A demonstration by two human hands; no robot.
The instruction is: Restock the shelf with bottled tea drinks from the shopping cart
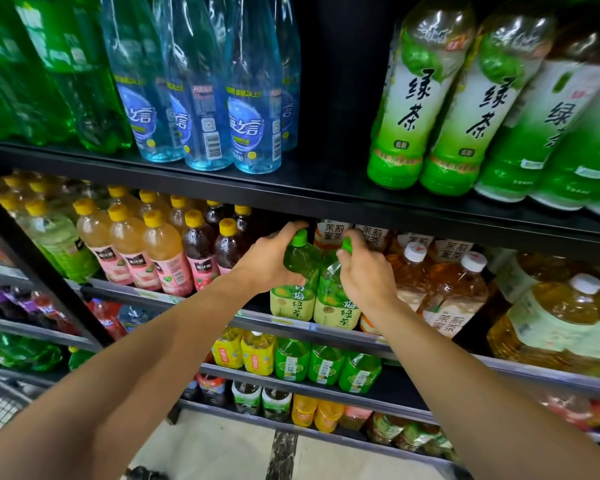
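Two green-capped plum green tea bottles stand side by side at the front edge of the middle shelf [291, 322]. My left hand [269, 259] grips the shoulder of the left bottle [293, 299], fingers curled over its top. My right hand [366, 271] holds the neck of the right bottle [336, 310], thumb near the green cap. Both bottles are upright. The shopping cart [0, 403] shows only as wire mesh at the lower left.
Yellow-capped juice and dark tea bottles [160, 251] stand to the left; white-capped jasmine tea bottles [444, 282] crowd the right. The upper shelf board [326, 199] hangs just above my hands. Blue water bottles and large green tea bottles sit above, and more drinks fill the lower shelves.
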